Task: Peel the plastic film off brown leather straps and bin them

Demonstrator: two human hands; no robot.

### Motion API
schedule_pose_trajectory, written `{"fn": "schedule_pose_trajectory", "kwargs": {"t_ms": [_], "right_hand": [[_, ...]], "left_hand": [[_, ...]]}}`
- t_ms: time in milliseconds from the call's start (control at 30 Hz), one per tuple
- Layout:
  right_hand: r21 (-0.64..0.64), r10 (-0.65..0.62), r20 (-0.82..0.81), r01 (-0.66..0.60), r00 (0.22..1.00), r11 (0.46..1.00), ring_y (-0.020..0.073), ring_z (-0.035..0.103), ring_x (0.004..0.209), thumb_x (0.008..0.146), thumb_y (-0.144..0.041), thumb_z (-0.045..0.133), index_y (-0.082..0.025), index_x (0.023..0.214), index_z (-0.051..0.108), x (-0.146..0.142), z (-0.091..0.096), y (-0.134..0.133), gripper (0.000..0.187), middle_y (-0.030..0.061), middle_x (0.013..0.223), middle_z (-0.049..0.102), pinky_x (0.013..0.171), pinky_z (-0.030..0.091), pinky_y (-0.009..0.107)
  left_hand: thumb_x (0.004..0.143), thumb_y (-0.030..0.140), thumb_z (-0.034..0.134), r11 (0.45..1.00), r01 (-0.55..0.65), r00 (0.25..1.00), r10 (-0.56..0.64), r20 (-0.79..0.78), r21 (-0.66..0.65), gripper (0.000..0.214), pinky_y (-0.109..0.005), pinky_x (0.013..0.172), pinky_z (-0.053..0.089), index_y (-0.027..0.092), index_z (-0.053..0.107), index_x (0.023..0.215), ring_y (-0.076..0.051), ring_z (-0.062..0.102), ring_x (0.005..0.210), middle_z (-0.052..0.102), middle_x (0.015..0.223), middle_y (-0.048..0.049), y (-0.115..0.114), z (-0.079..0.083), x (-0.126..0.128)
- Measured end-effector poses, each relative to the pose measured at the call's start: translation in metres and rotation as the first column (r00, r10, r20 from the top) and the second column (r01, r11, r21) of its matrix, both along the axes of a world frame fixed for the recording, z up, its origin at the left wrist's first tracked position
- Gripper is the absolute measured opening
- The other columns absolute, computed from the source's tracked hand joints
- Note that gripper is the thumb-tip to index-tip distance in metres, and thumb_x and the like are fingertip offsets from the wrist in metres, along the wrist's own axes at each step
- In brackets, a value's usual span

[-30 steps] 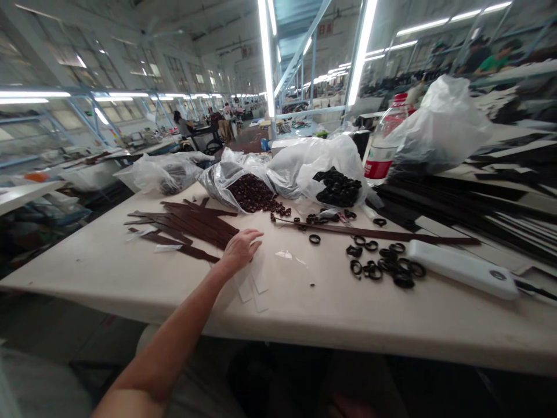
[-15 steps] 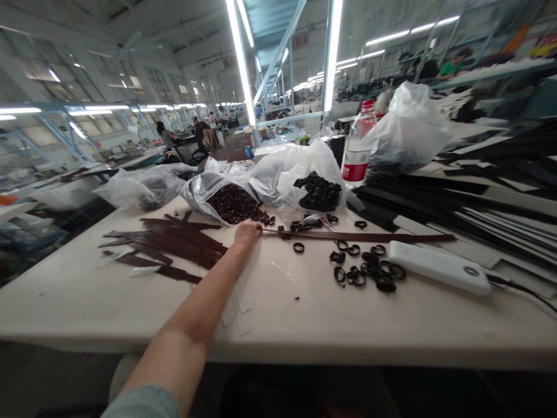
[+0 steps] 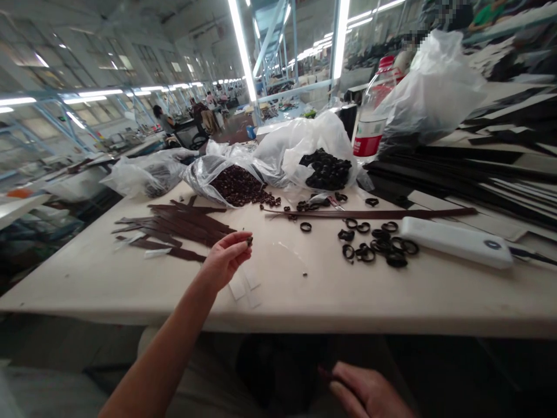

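My left hand [image 3: 226, 258] is raised over the table, thumb and fingers pinched on a small dark piece [image 3: 249, 241] with a metallic look. Below the table's front edge is my right hand [image 3: 368, 392], closed on a thin reddish-brown strip [image 3: 324, 371] that shows only at its tip. Brown leather-like strips [image 3: 187, 223] lie in a heap behind and left of my left hand. Past it, small dark brown pieces [image 3: 237, 184] spill from an open plastic bag [image 3: 200, 180]. One long brown strip [image 3: 369, 214] lies crosswise on the table.
Black loops [image 3: 383, 244] lie clustered beside a white corded device [image 3: 456, 241]. A bag with black pieces [image 3: 326, 169], a plastic bottle [image 3: 369, 125] and long black strips [image 3: 435, 174] stand or lie farther back. Paper slips [image 3: 243, 287] are near the front edge [image 3: 304, 322].
My left hand has drawn back from the spilled brown pieces toward me, now with a small piece in its fingertips. My right hand has come into view at the bottom. The view has tilted down slightly.
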State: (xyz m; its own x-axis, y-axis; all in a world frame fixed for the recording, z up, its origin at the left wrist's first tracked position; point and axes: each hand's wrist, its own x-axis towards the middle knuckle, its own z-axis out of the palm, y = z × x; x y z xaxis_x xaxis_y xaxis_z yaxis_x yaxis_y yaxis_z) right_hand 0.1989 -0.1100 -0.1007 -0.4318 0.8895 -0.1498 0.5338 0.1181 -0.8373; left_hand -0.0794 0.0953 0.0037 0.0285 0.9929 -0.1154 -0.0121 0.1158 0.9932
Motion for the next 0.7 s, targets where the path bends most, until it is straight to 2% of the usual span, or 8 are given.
{"fn": "schedule_pose_trajectory", "kwargs": {"t_ms": [100,167,267,400,600,700], "right_hand": [[0.179,-0.051,-0.003,0.051,0.999,0.982,0.0137,0.059,0.062,0.103,-0.038,0.038,-0.021,0.075,0.054,-0.003,0.05,0.013,0.036,0.0002,0.07,0.062,0.057,0.039,0.024],[0.326,-0.057,-0.003,0.055,0.998,0.944,0.0129,0.054,0.058,0.104,-0.035,0.038,-0.021,0.075,0.053,-0.01,0.075,0.025,0.035,-0.0005,0.066,0.058,0.055,0.035,0.025],[0.463,-0.044,-0.003,0.04,0.999,0.885,0.0123,0.052,0.056,0.104,-0.034,0.038,-0.019,0.076,0.054,-0.023,0.096,0.039,0.036,-0.0008,0.065,0.056,0.054,0.031,0.026],[0.567,-0.045,0.031,0.02,0.998,0.823,0.0121,0.05,0.056,0.105,-0.033,0.035,-0.018,0.075,0.054,-0.037,0.102,0.045,0.039,-0.0006,0.066,0.056,0.055,0.029,0.026],[0.735,-0.142,0.191,-0.046,0.971,0.676,0.0134,0.043,0.054,0.106,-0.029,0.032,-0.018,0.073,0.054,-0.043,0.098,0.04,0.042,0.0004,0.063,0.053,0.053,0.022,0.031],[0.753,-0.152,0.248,-0.091,0.957,0.652,0.014,0.043,0.055,0.106,-0.027,0.032,-0.019,0.072,0.055,-0.041,0.095,0.037,0.042,0.0006,0.062,0.052,0.054,0.023,0.032]], "left_hand": [[0.057,0.029,0.088,0.985,0.059,0.935,0.004,0.356,-0.164,0.032,-0.015,0.056,0.053,0.018,0.075,0.085,-0.008,0.062,0.061,0.07,0.076,-0.0026,-0.063,-0.003,0.009],[0.057,0.03,0.089,0.966,0.114,0.881,0.009,0.473,-0.231,0.031,-0.012,0.05,0.049,0.018,0.075,0.082,-0.005,0.057,0.055,0.068,0.071,-0.0011,-0.096,-0.008,0.019],[0.058,0.031,0.09,0.945,0.149,0.836,0.038,0.547,-0.293,0.032,-0.01,0.05,0.047,0.018,0.074,0.083,-0.003,0.053,0.052,0.064,0.069,0.0006,-0.127,-0.015,0.033],[0.059,0.032,0.088,0.936,0.134,0.838,0.068,0.541,-0.326,0.032,-0.012,0.05,0.047,0.018,0.071,0.084,-0.005,0.053,0.054,0.064,0.071,0.0006,-0.144,-0.021,0.042],[0.064,0.042,0.084,0.928,0.176,0.88,0.001,0.475,-0.328,0.034,-0.013,0.041,0.04,0.017,0.066,0.077,-0.005,0.047,0.043,0.059,0.058,0.0027,-0.15,-0.024,0.048],[0.064,0.045,0.084,0.93,0.171,0.913,-0.026,0.406,-0.327,0.037,-0.013,0.035,0.032,0.017,0.063,0.074,-0.004,0.042,0.036,0.055,0.05,0.0047,-0.151,-0.024,0.051]]}}
